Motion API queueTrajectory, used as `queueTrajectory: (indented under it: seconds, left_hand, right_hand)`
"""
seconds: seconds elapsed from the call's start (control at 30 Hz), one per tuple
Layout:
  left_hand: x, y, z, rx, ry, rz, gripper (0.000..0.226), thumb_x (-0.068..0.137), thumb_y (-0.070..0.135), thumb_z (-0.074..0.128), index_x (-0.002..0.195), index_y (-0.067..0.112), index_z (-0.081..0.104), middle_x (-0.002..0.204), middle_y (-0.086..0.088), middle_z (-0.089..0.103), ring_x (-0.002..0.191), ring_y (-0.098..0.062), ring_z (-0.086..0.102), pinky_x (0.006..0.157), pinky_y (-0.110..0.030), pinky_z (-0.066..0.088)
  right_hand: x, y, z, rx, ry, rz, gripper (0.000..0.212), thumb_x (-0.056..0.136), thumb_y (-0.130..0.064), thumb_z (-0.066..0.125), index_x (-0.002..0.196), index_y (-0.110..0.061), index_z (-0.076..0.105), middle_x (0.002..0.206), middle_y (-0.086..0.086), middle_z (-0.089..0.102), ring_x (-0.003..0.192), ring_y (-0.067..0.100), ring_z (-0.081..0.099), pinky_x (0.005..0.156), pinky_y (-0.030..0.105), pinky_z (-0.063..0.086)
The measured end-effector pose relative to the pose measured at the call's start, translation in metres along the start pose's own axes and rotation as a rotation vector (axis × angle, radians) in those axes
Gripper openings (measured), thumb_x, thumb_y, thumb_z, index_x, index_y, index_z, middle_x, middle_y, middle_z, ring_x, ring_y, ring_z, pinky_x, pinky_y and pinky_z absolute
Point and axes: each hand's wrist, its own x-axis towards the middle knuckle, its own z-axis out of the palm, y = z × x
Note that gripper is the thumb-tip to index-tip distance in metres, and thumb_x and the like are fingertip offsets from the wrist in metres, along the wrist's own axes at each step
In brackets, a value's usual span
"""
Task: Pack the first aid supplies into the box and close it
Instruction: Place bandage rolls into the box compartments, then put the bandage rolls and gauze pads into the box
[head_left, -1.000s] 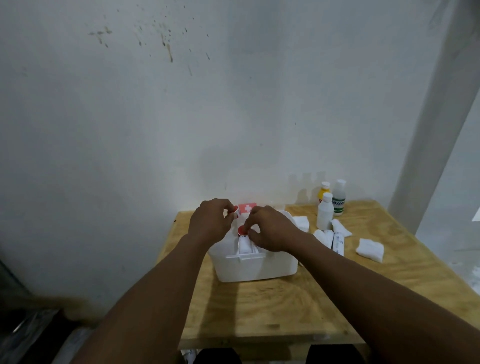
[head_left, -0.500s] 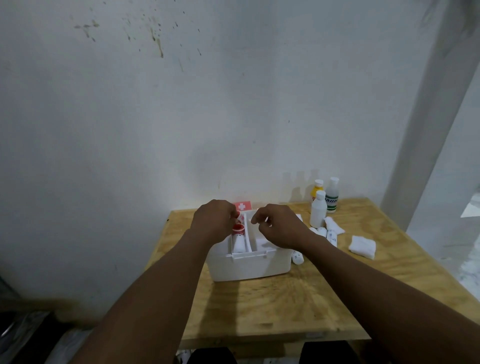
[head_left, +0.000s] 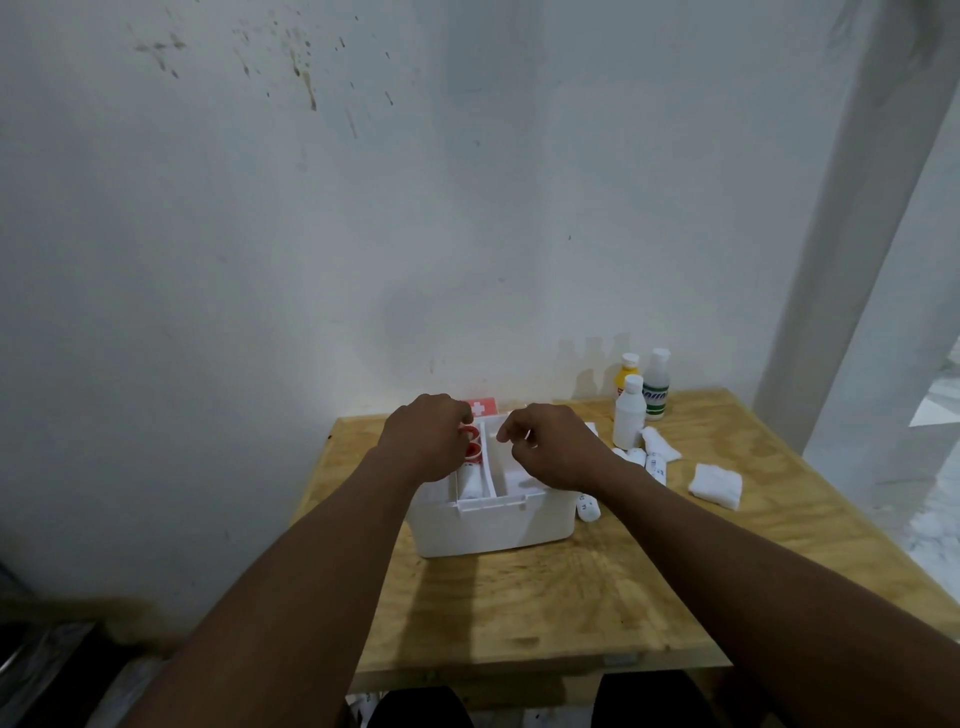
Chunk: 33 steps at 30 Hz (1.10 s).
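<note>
Two hands over the open white box (head_left: 493, 530) on the wooden table (head_left: 571, 597).
The left hand (head_left: 426, 441) curls over the box's left compartment, at the red-capped containers (head_left: 471, 441); I cannot tell if it grips them. The right hand (head_left: 556, 449) hovers over the box's right compartment, thumb and forefinger nearly together, with any pinch unclear. Right of the box lie bandage rolls (head_left: 655, 453), a gauze pad (head_left: 716, 484) and three bottles (head_left: 629, 413).

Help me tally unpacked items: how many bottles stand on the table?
3, at the far right: yellow bottle at back, green-labelled clear bottle beside it, white bottle in front. Others may be hidden.
</note>
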Motion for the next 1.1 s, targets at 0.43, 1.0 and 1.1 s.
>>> queueTrajectory:
  seconds: [0.43,1.0,1.1]
  left_hand:
    - [-0.006,-0.003,0.005,-0.089,0.010,0.009,0.028,0.096,0.025,0.056,0.114,0.023,0.076,0.114,-0.005,0.065,0.101,-0.025,0.064,0.087,-0.042,0.056]
    - [0.019,0.082,0.014,-0.146,0.000,0.174,0.032,0.096,0.035,0.054,0.122,0.025,0.068,0.122,-0.002,0.065,0.115,-0.023,0.058,0.095,-0.044,0.051]
    - [0.031,0.096,0.017,-0.121,-0.046,0.173,0.034,0.096,0.036,0.054,0.125,0.024,0.066,0.124,-0.004,0.063,0.117,-0.025,0.057,0.097,-0.045,0.050]
  right_hand:
    - [-0.003,0.042,-0.027,-0.005,0.224,0.099,0.019,0.082,-0.011,0.060,0.095,-0.016,0.073,0.094,0.004,0.069,0.087,0.016,0.061,0.081,0.031,0.049]
    - [-0.036,0.099,-0.033,-0.219,-0.099,0.425,0.027,0.080,-0.027,0.063,0.090,-0.003,0.071,0.095,0.014,0.071,0.089,0.025,0.064,0.078,0.034,0.052]
    - [-0.037,0.100,-0.033,-0.155,-0.049,0.404,0.014,0.078,-0.023,0.063,0.087,-0.013,0.066,0.095,0.008,0.068,0.086,0.021,0.059,0.075,0.032,0.050]
